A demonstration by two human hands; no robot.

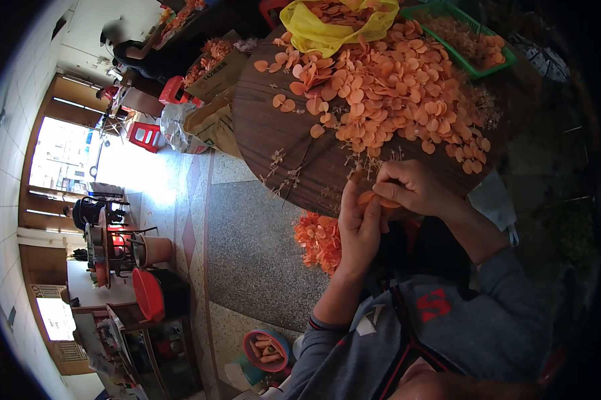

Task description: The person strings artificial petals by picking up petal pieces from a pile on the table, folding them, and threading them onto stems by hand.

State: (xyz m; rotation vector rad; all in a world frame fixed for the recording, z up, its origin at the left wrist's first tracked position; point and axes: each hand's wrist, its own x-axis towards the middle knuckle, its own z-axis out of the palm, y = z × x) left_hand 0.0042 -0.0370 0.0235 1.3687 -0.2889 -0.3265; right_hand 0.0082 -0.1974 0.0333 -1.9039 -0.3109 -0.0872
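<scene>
Close together at the table's near edge, both my hands are closed around orange petals [368, 199]. My left hand [359, 230] pinches them between thumb and fingers. My right hand [410, 189] has its thumb and forefinger pressed on the same petals from the other side; part of them is hidden by the fingers. Just beyond, a big heap of loose round orange petals [387, 90] covers much of the round brown table [260, 120]. Thin brownish stems [290, 177] lie at its left edge. Below my left hand is a bunch of orange artificial flowers [317, 241].
A yellow plastic bag [307, 37] and a green basket [477, 67] hold more pieces on the table. Cardboard boxes [224, 73], red stools [144, 136] and a bowl of cone-like brownish pieces [284, 353] stand around. Another person [137, 57] works at a table far left.
</scene>
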